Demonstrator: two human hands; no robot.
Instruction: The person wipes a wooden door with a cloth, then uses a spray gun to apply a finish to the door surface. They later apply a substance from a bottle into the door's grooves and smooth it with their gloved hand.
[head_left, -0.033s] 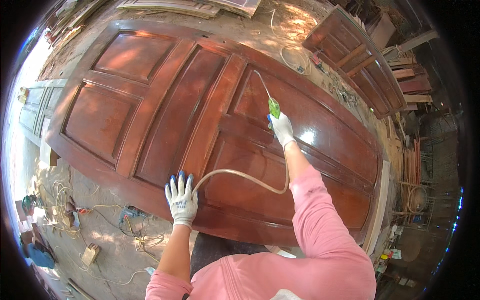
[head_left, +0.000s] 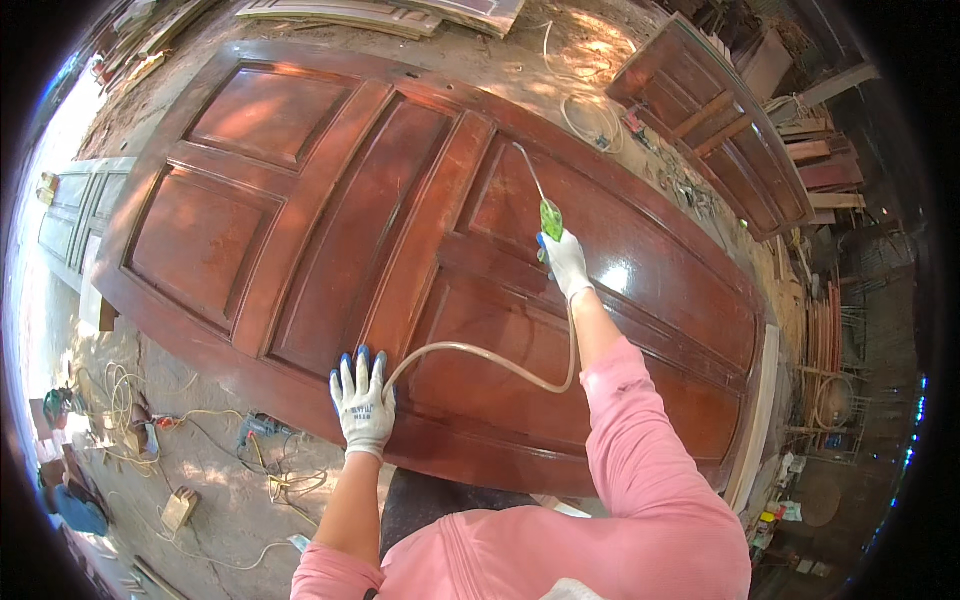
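A large reddish-brown panelled wooden door (head_left: 412, 270) lies flat before me. Its glossy finish reflects light on the right-hand part. My right hand (head_left: 566, 262), in a white glove with blue fingertips, is closed around a green air blow gun (head_left: 551, 220). The gun's thin bent metal nozzle (head_left: 527, 165) extends over an upper panel. From the gun, a clear tan hose (head_left: 480, 352) curves across the door to beside my left thumb. My left hand (head_left: 364, 402), gloved alike, rests with fingers stretched on the door's near edge. Whether its thumb pins the hose, I cannot tell.
Another brown panelled door (head_left: 715, 125) leans at the far right, near stacked timber (head_left: 825, 165). A pale door (head_left: 75, 215) stands at the left. Cords and a power tool (head_left: 262, 428) lie on the ground at lower left. A coiled hose (head_left: 592, 125) lies beyond the door.
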